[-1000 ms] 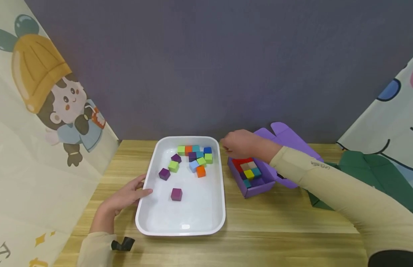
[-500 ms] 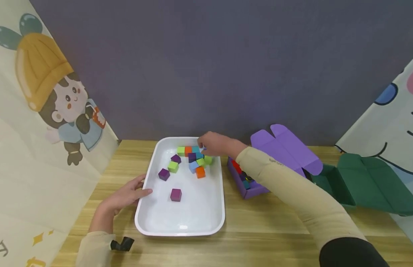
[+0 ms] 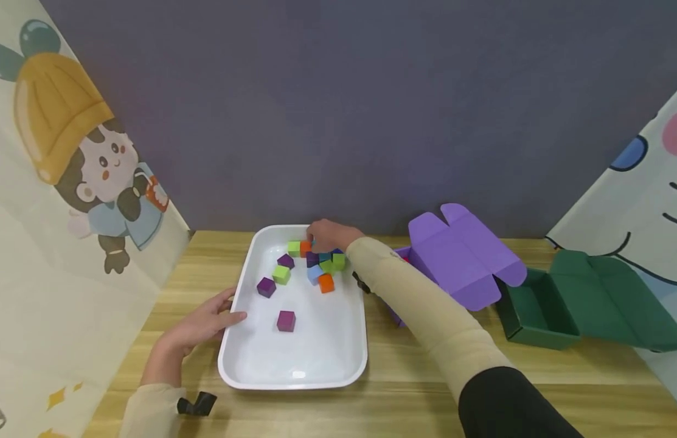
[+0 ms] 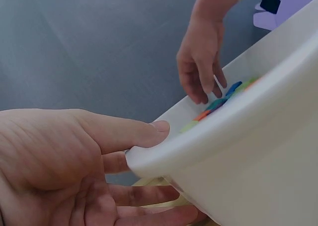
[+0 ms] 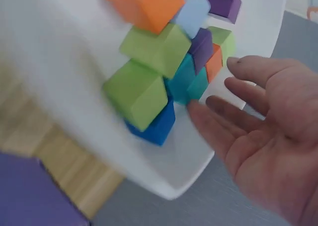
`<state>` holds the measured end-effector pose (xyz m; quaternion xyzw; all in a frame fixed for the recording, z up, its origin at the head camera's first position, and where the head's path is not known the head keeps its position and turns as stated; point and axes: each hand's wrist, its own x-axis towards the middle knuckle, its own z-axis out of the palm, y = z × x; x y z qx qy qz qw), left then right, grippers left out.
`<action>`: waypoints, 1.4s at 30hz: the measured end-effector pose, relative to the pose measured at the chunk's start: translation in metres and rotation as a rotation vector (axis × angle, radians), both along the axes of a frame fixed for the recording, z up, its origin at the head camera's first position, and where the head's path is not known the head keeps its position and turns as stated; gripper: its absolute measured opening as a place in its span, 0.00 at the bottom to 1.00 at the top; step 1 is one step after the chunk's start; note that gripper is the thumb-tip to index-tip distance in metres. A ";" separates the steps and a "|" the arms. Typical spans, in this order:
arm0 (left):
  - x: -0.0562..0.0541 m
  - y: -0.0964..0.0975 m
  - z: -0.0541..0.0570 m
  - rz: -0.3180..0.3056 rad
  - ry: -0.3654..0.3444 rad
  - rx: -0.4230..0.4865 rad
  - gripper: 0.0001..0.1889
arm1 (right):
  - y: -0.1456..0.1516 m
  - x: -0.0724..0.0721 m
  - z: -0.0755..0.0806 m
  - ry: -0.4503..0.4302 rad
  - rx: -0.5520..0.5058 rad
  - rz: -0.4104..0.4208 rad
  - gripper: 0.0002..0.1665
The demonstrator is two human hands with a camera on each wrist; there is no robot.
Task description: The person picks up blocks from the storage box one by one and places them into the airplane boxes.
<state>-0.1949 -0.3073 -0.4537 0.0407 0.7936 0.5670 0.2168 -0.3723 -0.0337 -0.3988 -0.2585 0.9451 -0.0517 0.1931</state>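
My left hand (image 3: 207, 321) holds the left edge of a white tray (image 3: 291, 385), thumb on the rim and fingers against the outer wall. Over the far end of the tray hovers my right hand (image 3: 329, 235), fingers spread with nothing held, as the right wrist view shows. Close to its fingertips are teal cubes (image 5: 182, 79), an orange cube (image 5: 214, 63) and a blue cube (image 5: 158, 124). Light green cubes (image 5: 136, 93) sit beside them. Nearer the middle of the tray lie a magenta cube (image 3: 286, 321) and a dark purple cube (image 3: 266, 287).
Right of the tray stands an open purple box (image 3: 461, 255), partly hidden by my right sleeve. An open green box (image 3: 539, 304) with its lid folded out is farther right. Behind the wooden table (image 3: 415, 389) rises a grey wall (image 3: 338, 109).
My right hand has moved left from above the purple box to the far end of the tray. My left hand has kept its hold on the tray's edge.
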 end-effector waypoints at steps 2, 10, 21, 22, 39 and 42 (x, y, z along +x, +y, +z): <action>0.000 0.001 0.001 0.000 -0.001 0.008 0.37 | -0.002 -0.002 -0.003 -0.004 0.008 -0.037 0.19; 0.001 0.001 0.003 0.002 -0.011 0.013 0.36 | -0.003 -0.010 -0.020 -0.001 -0.021 -0.071 0.18; 0.002 0.000 0.004 0.012 -0.014 0.004 0.35 | -0.007 -0.004 -0.028 -0.079 -0.020 -0.119 0.10; 0.002 0.000 0.003 0.012 -0.013 0.004 0.35 | -0.007 -0.003 -0.030 -0.084 -0.022 -0.119 0.10; 0.000 0.002 0.003 0.007 -0.012 0.000 0.36 | -0.005 0.005 -0.010 -0.012 0.026 -0.001 0.12; 0.001 0.001 0.001 0.012 -0.015 0.009 0.36 | -0.003 0.012 0.000 -0.004 0.042 0.059 0.13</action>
